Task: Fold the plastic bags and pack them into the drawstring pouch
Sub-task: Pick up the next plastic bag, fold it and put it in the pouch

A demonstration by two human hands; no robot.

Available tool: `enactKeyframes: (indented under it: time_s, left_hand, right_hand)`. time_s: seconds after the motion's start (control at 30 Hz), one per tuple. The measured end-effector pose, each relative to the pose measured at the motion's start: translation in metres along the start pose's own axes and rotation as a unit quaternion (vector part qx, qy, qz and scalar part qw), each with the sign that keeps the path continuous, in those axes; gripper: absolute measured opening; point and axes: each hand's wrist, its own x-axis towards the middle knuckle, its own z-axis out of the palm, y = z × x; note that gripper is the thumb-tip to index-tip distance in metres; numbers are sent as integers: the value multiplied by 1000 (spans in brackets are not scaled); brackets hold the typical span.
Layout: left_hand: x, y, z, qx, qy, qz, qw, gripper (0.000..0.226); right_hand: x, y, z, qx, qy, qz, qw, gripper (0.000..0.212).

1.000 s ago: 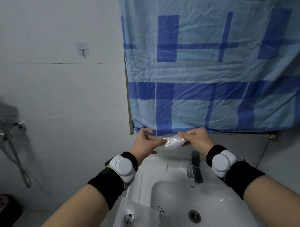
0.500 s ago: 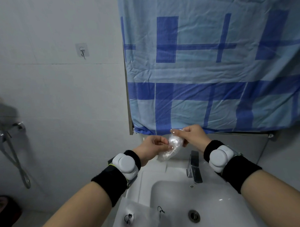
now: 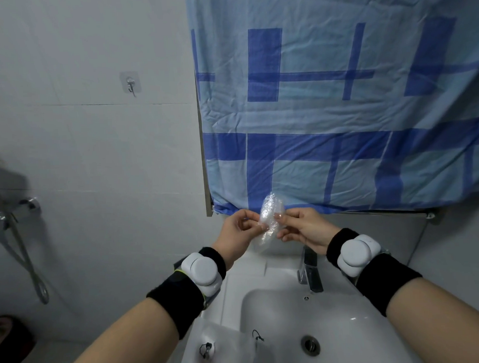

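A clear plastic bag (image 3: 270, 217), crumpled into a narrow strip, stands nearly upright in the air above the back of the sink. My left hand (image 3: 238, 233) pinches its lower left edge and my right hand (image 3: 302, 228) pinches its right side with the thumb on the front. Both wrists wear black bands with white round devices. A translucent white drawstring pouch (image 3: 228, 347) with a black cord and a toggle lies flat on the sink's front left rim.
A white sink (image 3: 347, 337) with a drain lies below my hands, with a chrome tap (image 3: 310, 271) at its back. A blue checked cloth (image 3: 338, 101) hangs on the wall behind. A shower hose (image 3: 24, 259) and a wall hook (image 3: 131, 83) are on the left.
The bag has turned from lying sideways between my hands to standing upright as a longer strip. Both hands have shifted slightly around it.
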Motion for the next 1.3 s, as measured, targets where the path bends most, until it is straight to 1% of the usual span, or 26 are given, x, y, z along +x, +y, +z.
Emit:
enactKeyframes:
  time_s: [0.1,0.2,0.33,0.43,0.53,0.6,0.67,0.9,0.97,1.03,1.13,1.23,1.3]
  left_hand:
    - [-1,2,2,12,3,-6,1000,12]
    - [-3,2,3,20,-14,-28,999,8]
    - [-6,2,3,103,-13,-51,993,17]
    - [-10,8,5,78,-25,-82,993,20]
    - [-9,11,6,74,-11,-100,992,24]
    - [-8,12,8,37,-11,-111,993,23]
    - [-7,11,8,-3,-15,-117,993,24]
    - [-3,3,11,-11,30,-90,995,37]
    - [-2,2,11,-15,38,-77,996,34]
    - [-1,1,11,-22,41,-65,997,25]
    - [-1,5,11,-37,30,-47,998,13]
    - [1,7,8,-31,18,-31,999,16]
    - [3,6,7,-25,18,-23,999,19]
  right_hand:
    - [2,0,1,27,12,1,1000,24]
    - [3,1,1,23,25,-8,999,31]
    - [3,2,0,-23,44,-22,999,30]
    - [3,4,-1,-52,60,-27,996,32]
    - [1,5,0,-67,60,-24,996,32]
    - [1,6,1,-63,56,-24,996,38]
    - [0,6,2,-59,51,-23,997,39]
    - [0,9,3,-52,39,-35,997,38]
    - [0,9,4,-43,25,-24,998,37]
    - [0,9,6,-35,18,-25,999,34]
    - [3,11,5,-7,30,-38,999,30]
    - [4,11,5,27,31,-42,998,24]
    - [4,9,6,40,39,-41,998,14]
